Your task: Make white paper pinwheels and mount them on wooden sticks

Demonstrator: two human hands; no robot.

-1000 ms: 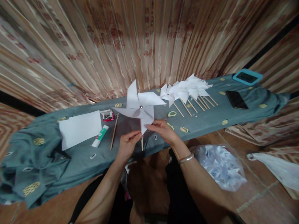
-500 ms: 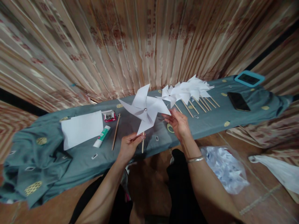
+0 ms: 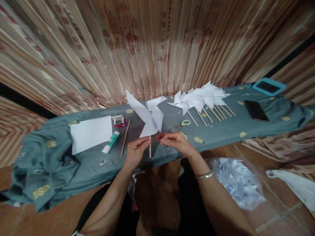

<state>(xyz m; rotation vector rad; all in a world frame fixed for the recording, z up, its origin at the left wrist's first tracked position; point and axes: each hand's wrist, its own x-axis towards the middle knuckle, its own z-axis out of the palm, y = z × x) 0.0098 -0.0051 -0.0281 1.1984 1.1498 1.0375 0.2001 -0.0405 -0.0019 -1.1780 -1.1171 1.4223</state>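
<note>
A white paper pinwheel (image 3: 155,115) with a silver pin at its centre stands upright on a thin wooden stick (image 3: 150,150). My left hand (image 3: 135,151) is closed round that stick just below the paper blades, pinching it between thumb and fingers. To the right of the stick, my right hand (image 3: 176,141) holds nothing; its fingers are curved and slightly apart, a small gap from the stick. Behind my right hand lie scissors (image 3: 185,123) with light green handles, partly hidden by it.
Several finished pinwheels (image 3: 206,96) lie in a row at the back right. On the left are white paper (image 3: 92,135), a glue stick (image 3: 110,142), a box of pins (image 3: 119,121) and a pencil-like stick (image 3: 125,137). A phone (image 3: 256,110) and blue-framed device (image 3: 269,87) lie right; a plastic bag (image 3: 237,182) sits below.
My right hand has let go of the blade edge and moved down and left beside the stick. The pinwheel's blades have turned. The scissors have come into fuller view.
</note>
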